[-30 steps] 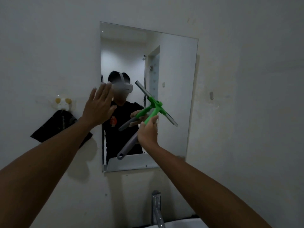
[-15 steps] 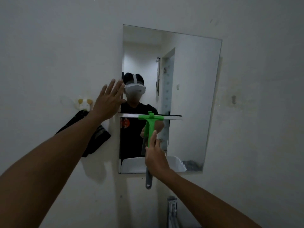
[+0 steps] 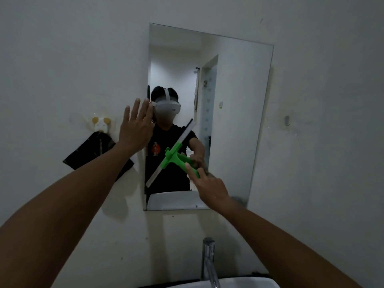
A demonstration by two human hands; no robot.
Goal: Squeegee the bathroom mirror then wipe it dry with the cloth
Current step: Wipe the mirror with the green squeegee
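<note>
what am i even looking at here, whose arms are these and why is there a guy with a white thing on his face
There is no machine here. The picture comes from a camera worn on a person's head, looking forward and down, so the two arms are that person's own. The figure in the mirror is the same person's reflection, and the white thing is the headset carrying the camera. The right hand holds a green squeegee, its blade slanted across the glass. The left hand is flat with straight fingers at the mirror's left edge. A dark cloth hangs from a wall hook. Below are a tap and the sink rim.

mirror (image 3: 234,113) right side open, squeegee (image 3: 172,156) blocking lower left
</note>
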